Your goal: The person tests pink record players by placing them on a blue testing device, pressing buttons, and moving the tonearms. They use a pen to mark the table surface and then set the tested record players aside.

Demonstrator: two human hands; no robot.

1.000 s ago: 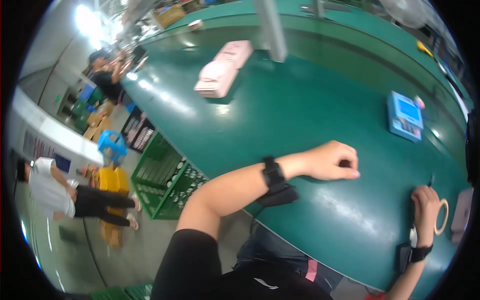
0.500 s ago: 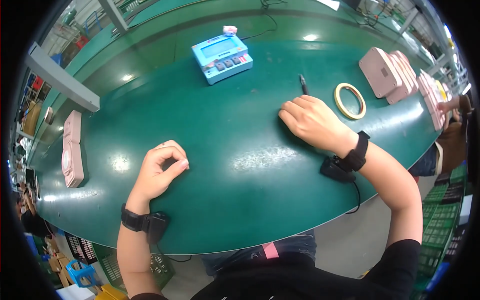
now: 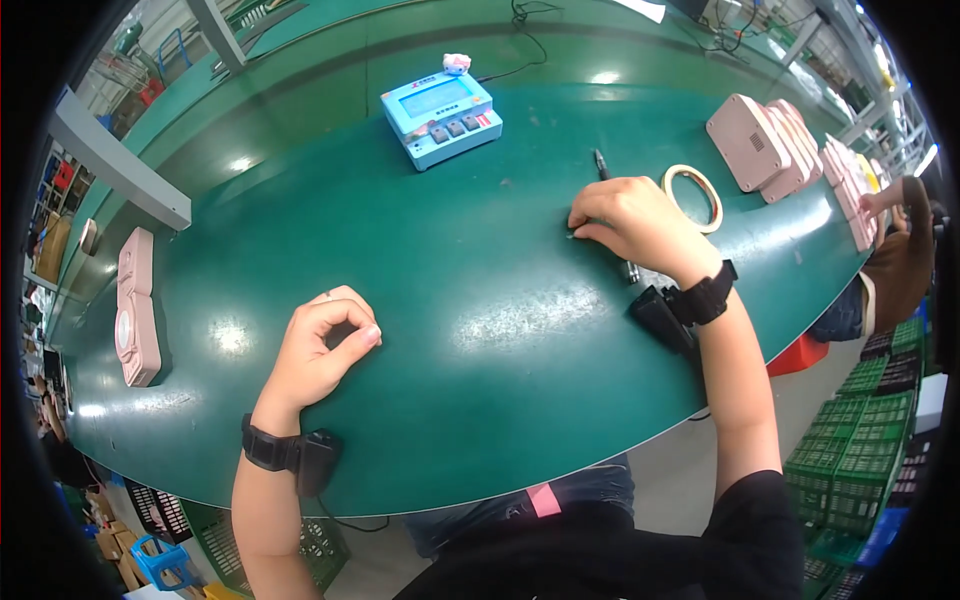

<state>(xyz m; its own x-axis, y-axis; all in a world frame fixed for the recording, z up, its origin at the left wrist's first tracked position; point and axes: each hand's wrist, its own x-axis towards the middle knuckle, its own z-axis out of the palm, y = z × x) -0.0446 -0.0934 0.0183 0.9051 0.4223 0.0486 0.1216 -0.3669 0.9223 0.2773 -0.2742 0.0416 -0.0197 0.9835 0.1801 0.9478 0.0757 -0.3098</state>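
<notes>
My left hand (image 3: 325, 345) rests on the green table (image 3: 440, 400) with its fingers loosely curled toward the thumb; nothing shows in it. Farther right, my right hand (image 3: 635, 225) is low over the table, thumb and fingers drawn together in a pinch. A tiny pale speck shows at its fingertips, too small to name. Beneath this hand lies a black pen (image 3: 600, 163), its middle hidden and both ends showing. A roll of yellowish tape (image 3: 714, 207) lies flat just beyond the right hand.
A light blue device (image 3: 440, 115) with a screen and buttons stands at the back. Pink casings (image 3: 745, 145) lean together at the far right, near another person's arm (image 3: 885, 198). A pink folding piece (image 3: 138, 310) lies at the left, by a grey post (image 3: 120, 160).
My right hand has turned and drawn its fingers into a pinch, uncovering the pen's near end. The right forearm has swung inward. My left hand has hardly moved.
</notes>
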